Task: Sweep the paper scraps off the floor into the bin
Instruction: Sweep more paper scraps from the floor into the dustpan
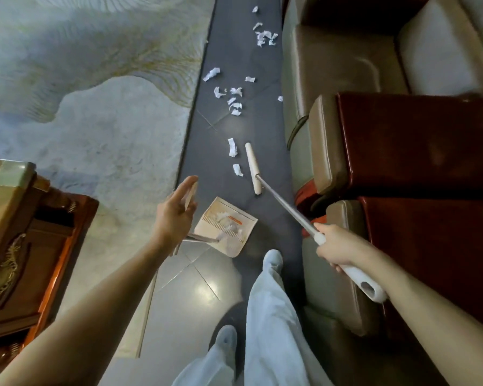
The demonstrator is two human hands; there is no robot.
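Beige plastic marks the dustpan (226,208), which stands on the floor at centre-left with a few scraps in its tray. The end of its upright handle lies against the left hand (176,210), whose fingers are nearly straight and spread, touching rather than clasping it. Beyond the tray, white paper scraps (234,101) lie strewn along the dark strip: two just beside the broom head (253,168), the rest in loose clusters farther off. Torn and crumpled, they are judged very light and soft, and likely to flutter or slip past a fast stroke. They need no taking hold, only short, low strokes toward the tray. The broom's metal pole (285,207) looks stiff and light, and is sensibly held where the right hand (335,246) has it, fingers curled fully round the white grip (360,280). Surroundings, left to right: carved wooden cabinet (25,246), pale patterned rug (95,107), glossy dark floor tiles (207,151), brown leather sofa (346,65) with red wooden armrests (416,140). No bin is in view.
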